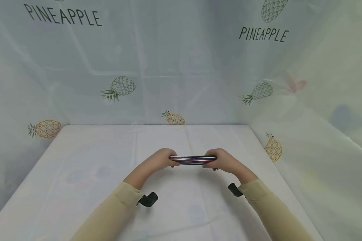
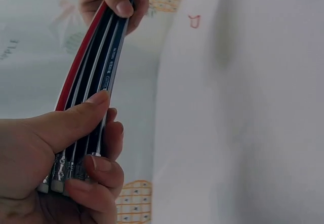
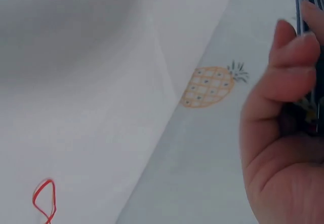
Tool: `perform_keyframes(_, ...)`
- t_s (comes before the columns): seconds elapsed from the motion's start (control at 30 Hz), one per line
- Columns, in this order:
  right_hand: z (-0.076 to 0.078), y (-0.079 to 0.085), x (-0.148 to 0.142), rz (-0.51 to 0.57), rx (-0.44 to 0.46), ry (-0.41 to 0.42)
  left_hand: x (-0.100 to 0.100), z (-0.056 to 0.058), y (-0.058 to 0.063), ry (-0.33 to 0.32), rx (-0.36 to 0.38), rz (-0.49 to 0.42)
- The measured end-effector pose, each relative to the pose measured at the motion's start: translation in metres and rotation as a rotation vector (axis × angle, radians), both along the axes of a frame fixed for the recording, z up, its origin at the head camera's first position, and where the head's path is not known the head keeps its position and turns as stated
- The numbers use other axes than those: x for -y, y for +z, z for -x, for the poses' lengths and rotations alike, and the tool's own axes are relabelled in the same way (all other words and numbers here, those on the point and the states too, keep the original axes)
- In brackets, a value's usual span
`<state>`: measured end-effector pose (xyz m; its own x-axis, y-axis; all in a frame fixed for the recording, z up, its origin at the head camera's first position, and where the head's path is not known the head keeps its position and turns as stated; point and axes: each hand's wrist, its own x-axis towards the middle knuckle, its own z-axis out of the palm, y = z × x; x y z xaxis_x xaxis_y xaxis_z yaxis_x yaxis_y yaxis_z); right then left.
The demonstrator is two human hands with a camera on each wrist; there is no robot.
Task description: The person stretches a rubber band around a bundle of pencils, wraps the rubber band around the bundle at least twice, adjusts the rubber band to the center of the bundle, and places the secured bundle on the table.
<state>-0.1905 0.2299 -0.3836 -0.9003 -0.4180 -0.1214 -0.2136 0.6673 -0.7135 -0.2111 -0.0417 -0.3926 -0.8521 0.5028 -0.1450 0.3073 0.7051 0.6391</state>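
A bundle of several pencils (image 1: 190,160), dark with silvery stripes and one red, is held level above the white table between both hands. My left hand (image 1: 164,158) grips one end; in the left wrist view the thumb lies across the pencils (image 2: 109,57), and metal ferrules with white erasers (image 2: 57,185) show at that end. My right hand (image 1: 220,159) grips the opposite end. Seen from the right wrist, curled fingers of the right hand (image 3: 278,127) wrap the bundle, which the frame's edge partly cuts off.
The white-covered table (image 1: 93,160) lies beneath the hands. A pale curtain (image 1: 175,60) printed with pineapples hangs behind it and along its sides. Black straps or mounts (image 1: 149,199) stick out at both wrists.
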Motion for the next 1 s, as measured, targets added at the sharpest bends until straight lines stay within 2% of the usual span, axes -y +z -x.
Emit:
perform_keyframes(0.27, -0.020, 0.005, 0.009, 0.227, -0.095, -0.151, 0.010, -0.011, 0.020, -0.015, -0.013, -0.006)
perform_keyframes(0.43, -0.031, 0.007, 0.022, 0.271, -0.181, -0.255, 0.018, -0.018, 0.029, 0.000, -0.035, -0.041)
perform_keyframes(0.53, -0.036, 0.012, 0.031, 0.317, -0.188, -0.309, 0.022, -0.022, 0.035, 0.007, -0.059, -0.065)
perform_keyframes(0.57, -0.039, 0.018, 0.036, 0.340, -0.180, -0.323, 0.023, -0.023, 0.037, 0.015, -0.069, -0.074)
perform_keyframes(0.73, -0.040, 0.021, 0.049, 0.480, -0.185, -0.394, 0.027, -0.027, 0.042, 0.089, -0.113, -0.148)
perform_keyframes(0.8, -0.037, 0.017, 0.051, 0.528, -0.215, -0.423, 0.028, -0.027, 0.042, 0.125, -0.125, -0.194)
perform_keyframes(1.0, -0.034, 0.020, 0.060, 0.617, -0.279, -0.486, 0.029, -0.028, 0.041, 0.232, -0.192, -0.372)
